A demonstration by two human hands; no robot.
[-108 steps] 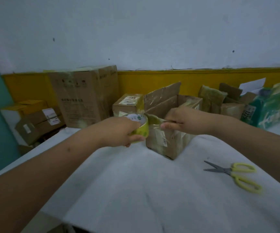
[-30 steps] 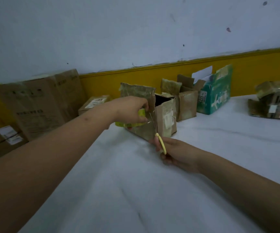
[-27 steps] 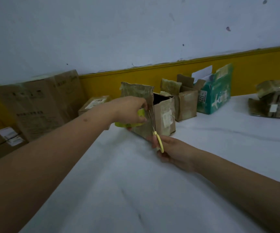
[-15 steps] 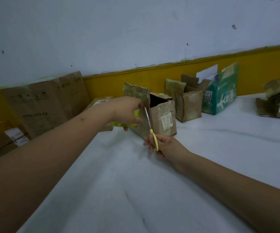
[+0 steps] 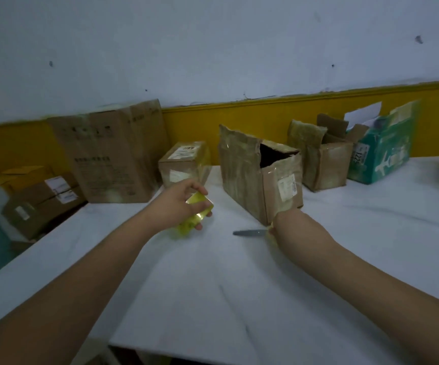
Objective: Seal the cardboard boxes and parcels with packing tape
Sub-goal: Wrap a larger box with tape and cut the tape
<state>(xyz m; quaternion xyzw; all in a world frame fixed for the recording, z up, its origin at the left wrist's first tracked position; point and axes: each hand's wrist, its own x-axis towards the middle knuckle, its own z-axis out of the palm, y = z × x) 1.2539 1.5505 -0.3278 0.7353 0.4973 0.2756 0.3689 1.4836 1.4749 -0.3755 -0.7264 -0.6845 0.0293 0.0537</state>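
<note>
A worn cardboard box (image 5: 260, 180) stands in the middle of the white table (image 5: 213, 299). Its far flap stands up and a dark gap shows at the top. Clear tape shines on its sides. My left hand (image 5: 179, 204) is shut on a yellow roll of packing tape (image 5: 196, 210), held just above the table to the left of the box. My right hand (image 5: 279, 222) is bent down at the box's near corner and mostly hidden by its wrist. It holds scissors (image 5: 250, 233), whose grey blades point left, low over the table.
A tall carton (image 5: 113, 154) and a small labelled box (image 5: 184, 162) stand at the back left. An open small box (image 5: 324, 159) and a green box (image 5: 384, 148) stand at the back right. Stacked boxes (image 5: 41, 196) sit beyond the table's left edge.
The scissors came down from upright at the tape beside the box to flat near the table. My left hand drew the roll left and down, away from the box.
</note>
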